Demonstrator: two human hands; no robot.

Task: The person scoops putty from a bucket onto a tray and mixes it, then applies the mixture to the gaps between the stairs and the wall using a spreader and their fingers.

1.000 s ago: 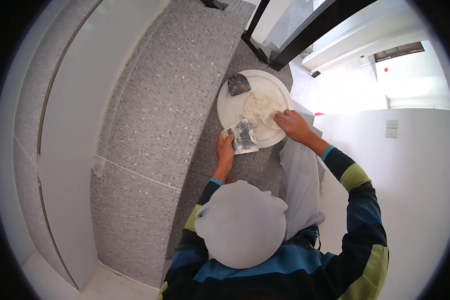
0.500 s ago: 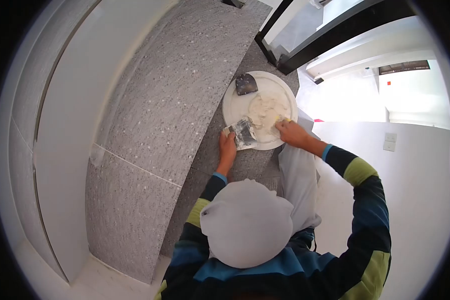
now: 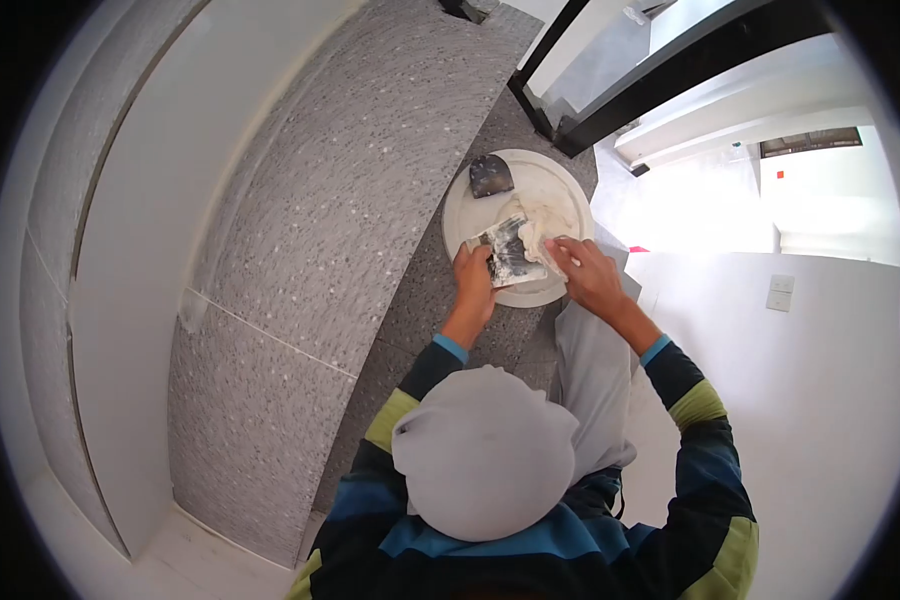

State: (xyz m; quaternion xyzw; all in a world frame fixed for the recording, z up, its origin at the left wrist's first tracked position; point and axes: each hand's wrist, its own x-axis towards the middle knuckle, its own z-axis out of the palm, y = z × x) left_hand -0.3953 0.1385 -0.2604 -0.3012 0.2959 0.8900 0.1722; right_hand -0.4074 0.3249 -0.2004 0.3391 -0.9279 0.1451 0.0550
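My left hand [image 3: 473, 278] grips a flat, dark plate-like scraper [image 3: 505, 252] smeared with pale putty, tilted over the near side of a round white lid [image 3: 457, 222]. My right hand [image 3: 592, 278] is closed on a small pale scraper [image 3: 551, 262], mostly covered by the fingers. Its tip is close to the right edge of the plate-like scraper, where a lump of putty [image 3: 532, 235] sits. More cream putty is spread over the middle of the lid. A dark, curved-edged flat piece [image 3: 491, 176] lies at the lid's far left.
A long grey speckled slab [image 3: 350, 180] runs along the left. Black frame posts [image 3: 570, 130] stand beyond the lid. To the right is a white wall [image 3: 710, 340] with a switch plate [image 3: 780, 293]. A person's pale cap [image 3: 485, 450] fills the lower middle.
My left hand has brought the plate-like scraper right and over the lid. My right hand has moved with putty to its edge, so the hands are now closer together.
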